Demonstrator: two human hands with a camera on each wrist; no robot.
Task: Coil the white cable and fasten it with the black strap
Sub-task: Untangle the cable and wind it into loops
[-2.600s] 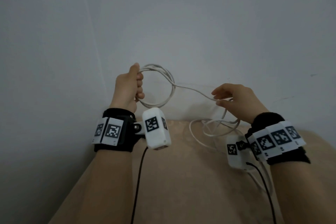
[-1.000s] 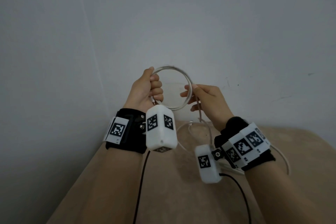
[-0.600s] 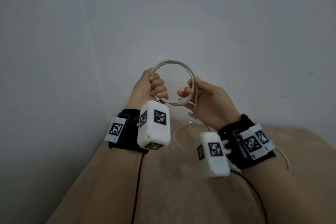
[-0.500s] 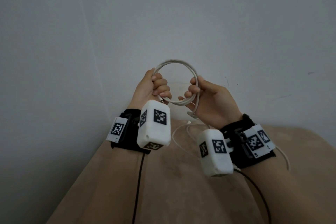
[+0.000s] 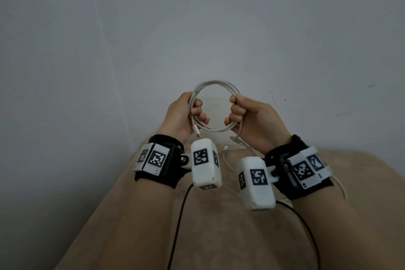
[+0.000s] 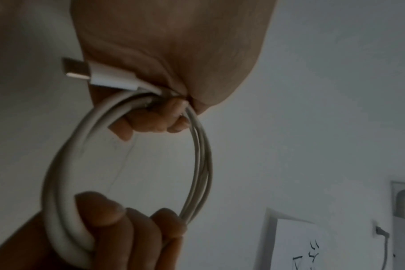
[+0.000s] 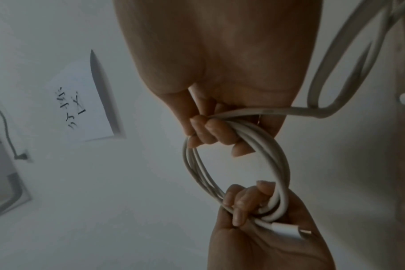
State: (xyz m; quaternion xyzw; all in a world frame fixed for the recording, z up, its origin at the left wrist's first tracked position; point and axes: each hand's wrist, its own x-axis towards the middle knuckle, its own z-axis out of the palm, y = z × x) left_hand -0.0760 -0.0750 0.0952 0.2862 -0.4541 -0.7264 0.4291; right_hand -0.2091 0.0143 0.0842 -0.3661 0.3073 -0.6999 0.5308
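White cable [image 5: 215,106] is held up as an upright ring of several turns between both hands, above the beige surface [image 5: 219,237] where its uncoiled tail [image 5: 237,146] trails down from the right hand's side. Left hand [image 5: 183,116] clenches the ring's left edge, connector [image 5: 196,132] poking out below, while right hand [image 5: 252,120] clenches the right edge, nearer the slack, so it seems best placed to feed the next turn. No black strap is visible.
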